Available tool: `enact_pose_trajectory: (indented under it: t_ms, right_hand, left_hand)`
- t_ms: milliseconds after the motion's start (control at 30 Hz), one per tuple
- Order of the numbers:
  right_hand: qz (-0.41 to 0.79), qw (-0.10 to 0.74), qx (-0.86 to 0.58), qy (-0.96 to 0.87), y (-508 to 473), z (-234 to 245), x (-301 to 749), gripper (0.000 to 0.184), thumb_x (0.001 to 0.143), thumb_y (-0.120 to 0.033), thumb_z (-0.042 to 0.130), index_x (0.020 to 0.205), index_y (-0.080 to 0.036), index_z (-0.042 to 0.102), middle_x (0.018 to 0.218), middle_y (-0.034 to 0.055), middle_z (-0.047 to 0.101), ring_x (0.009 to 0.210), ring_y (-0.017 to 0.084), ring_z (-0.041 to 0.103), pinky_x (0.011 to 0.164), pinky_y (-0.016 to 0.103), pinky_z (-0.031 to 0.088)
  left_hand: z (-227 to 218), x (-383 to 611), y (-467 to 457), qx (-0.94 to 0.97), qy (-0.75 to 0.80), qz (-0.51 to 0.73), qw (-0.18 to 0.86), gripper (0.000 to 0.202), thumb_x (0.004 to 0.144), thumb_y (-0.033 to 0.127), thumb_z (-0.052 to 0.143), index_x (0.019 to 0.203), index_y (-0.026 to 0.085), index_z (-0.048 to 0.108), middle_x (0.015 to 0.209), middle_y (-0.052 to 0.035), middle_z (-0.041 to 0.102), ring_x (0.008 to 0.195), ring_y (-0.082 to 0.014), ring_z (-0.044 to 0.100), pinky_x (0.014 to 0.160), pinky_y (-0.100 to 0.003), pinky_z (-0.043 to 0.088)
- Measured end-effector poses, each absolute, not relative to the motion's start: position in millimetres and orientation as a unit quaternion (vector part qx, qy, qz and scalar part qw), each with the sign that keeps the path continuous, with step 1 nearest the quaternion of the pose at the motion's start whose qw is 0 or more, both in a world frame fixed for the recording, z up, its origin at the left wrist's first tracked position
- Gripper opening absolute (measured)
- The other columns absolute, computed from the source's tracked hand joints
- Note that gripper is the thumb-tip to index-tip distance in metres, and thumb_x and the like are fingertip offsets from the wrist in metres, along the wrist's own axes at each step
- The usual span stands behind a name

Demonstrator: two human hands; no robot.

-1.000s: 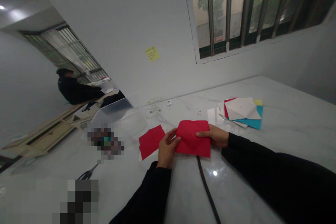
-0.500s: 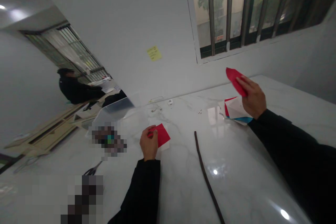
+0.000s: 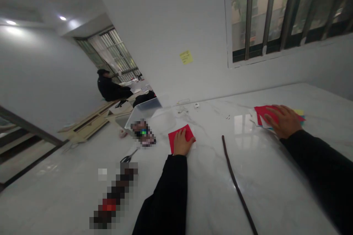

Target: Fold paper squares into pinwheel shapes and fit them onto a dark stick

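My left hand [image 3: 183, 144] lies palm down on a square red paper [image 3: 173, 138] on the table, fingers spread. A bit of white paper shows under its right edge. Over on the right, my right hand [image 3: 285, 121] rests flat on a second red paper [image 3: 261, 111], fingers stretched out. That sheet tops a loose pile of papers, with a yellow sheet [image 3: 299, 112] and white and blue edges peeking out. Between my hands a thin dark brown stick [image 3: 234, 178] lies lengthwise on the table.
Scissors [image 3: 127, 158] lie left of my left arm, near blurred-out items. A clear plastic bin [image 3: 132, 117] stands behind them. Small white bits [image 3: 228, 117] and a white ring-shaped item [image 3: 196, 105] lie near the wall. Another person [image 3: 106, 86] sits far left by a window.
My right hand has come down from the air, bringing its red paper onto the pile. My left hand has gone from pinching its red paper to lying flat on it. The view has swung left.
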State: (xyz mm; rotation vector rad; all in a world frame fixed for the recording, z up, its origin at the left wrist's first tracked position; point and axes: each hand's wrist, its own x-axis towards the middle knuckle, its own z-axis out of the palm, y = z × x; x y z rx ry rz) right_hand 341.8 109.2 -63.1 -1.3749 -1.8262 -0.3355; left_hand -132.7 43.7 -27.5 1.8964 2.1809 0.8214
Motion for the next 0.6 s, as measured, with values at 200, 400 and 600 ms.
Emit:
enact_pose_trajectory:
  t_ms: [200, 400, 600]
  right_hand:
    - [-0.055, 0.411, -0.481, -0.772, 82, -61, 281, 0.047, 0.097, -0.045, 0.041, 0.129, -0.017, 0.062, 0.136, 0.0191, 0.058, 0.129, 0.033, 0.051, 0.109, 0.053, 0.039]
    - [0.015, 0.435, -0.450, -0.780, 64, -59, 256, 0.044, 0.098, -0.045, 0.042, 0.129, -0.021, 0.061, 0.129, 0.0138, 0.064, 0.123, 0.029, 0.057, 0.107, 0.050, 0.043]
    - [0.072, 0.467, -0.460, -0.751, 56, -52, 251, 0.047, 0.095, -0.049, 0.049, 0.130, -0.021, 0.060, 0.129, 0.0147, 0.064, 0.120, 0.031, 0.059, 0.101, 0.051, 0.049]
  left_hand:
    - [-19, -132, 37, 0.618, 0.707, 0.340, 0.051, 0.059, 0.076, 0.027, 0.070, 0.133, 0.018, 0.058, 0.128, -0.0154, 0.065, 0.121, -0.0300, 0.057, 0.106, -0.040, 0.036]
    - [7, -124, 30, 0.572, 0.710, 0.410, -0.007, 0.040, 0.084, 0.020, 0.060, 0.123, 0.024, 0.066, 0.103, -0.0081, 0.073, 0.098, -0.0262, 0.065, 0.097, -0.039, 0.042]
    - [34, -84, 16, 0.583, 0.563, 0.582, 0.060, 0.026, 0.086, 0.032, 0.062, 0.109, 0.021, 0.069, 0.107, -0.0079, 0.070, 0.101, -0.0220, 0.063, 0.095, -0.032, 0.047]
